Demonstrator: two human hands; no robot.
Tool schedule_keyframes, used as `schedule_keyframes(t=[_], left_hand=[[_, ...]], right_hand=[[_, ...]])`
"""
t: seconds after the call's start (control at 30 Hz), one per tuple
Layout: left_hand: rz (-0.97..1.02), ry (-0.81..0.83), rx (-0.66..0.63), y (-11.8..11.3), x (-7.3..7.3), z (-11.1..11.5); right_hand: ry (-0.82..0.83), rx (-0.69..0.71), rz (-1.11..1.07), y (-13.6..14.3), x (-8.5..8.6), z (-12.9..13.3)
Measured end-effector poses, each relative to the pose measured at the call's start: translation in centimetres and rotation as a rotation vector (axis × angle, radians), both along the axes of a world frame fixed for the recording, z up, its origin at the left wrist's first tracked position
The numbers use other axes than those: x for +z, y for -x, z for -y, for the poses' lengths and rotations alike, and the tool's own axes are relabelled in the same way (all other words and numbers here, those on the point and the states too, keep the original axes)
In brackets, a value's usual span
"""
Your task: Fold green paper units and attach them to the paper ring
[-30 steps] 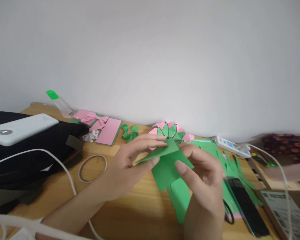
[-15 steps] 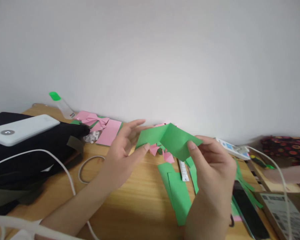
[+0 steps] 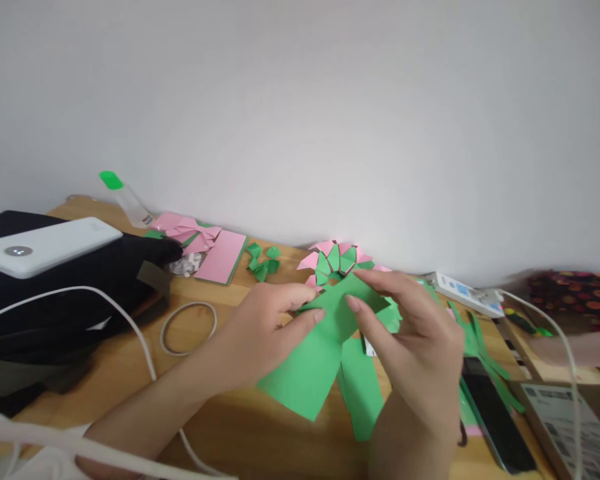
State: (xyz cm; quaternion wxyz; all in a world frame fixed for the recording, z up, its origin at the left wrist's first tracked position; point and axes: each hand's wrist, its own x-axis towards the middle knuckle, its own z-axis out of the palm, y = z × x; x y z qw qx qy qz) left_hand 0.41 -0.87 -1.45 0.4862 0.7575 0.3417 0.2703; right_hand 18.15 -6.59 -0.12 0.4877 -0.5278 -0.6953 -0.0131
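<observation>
The green paper sheet has dropped from mid-air toward the wooden table, now unfolded longer. Left hand pinches its smooth, matte upper edge; right hand pinches at three o'clock. A pink-and-green folded paper ring lies at twelve o'clock behind it.

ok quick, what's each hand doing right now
Left hand: closed, pinching the green paper at its upper edge.
Right hand: fingers on the same green paper, pressing its fold.
</observation>
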Motion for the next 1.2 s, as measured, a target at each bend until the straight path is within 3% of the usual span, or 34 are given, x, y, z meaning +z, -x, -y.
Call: schedule_keyframes(t=[0.17,0.27,0.43,0.53,0.73,0.9,1.07,1.2], left_hand=[[0.183,0.266,-0.005,0.1,0.5,0.0],[0.312,0.383,-0.021,0.1,0.7,0.0],[0.573,0.607,-0.165,0.3,1.1,-0.1],[0.617,0.631,-0.21,0.5,1.0,0.0],[0.557,0.519,-0.096,0.5,0.9,0.0],[0.316,0.295,0.023,0.6,1.3,0.2],[0.177,0.061,0.025,0.7,1.2,0.7],[0.104,-0.076,-0.025,0.8,0.6,0.8]], right_hand=[[-0.189,-0.136,0.1,0.6,-0.1,0.1],[-0.266,-0.094,0.133,1.0,0.0,0.3],[-0.289,-0.015,0.219,1.4,0.4,0.4],[-0.289,-0.01,0.264,1.4,0.5,0.4],[-0.156,0.078,0.347,0.8,0.9,0.7],[0.032,0.213,0.142,0.7,1.0,1.0],[0.056,0.084,-0.101,1.1,0.6,0.9],[0.174,0.145,-0.066,1.3,0.5,0.3]])
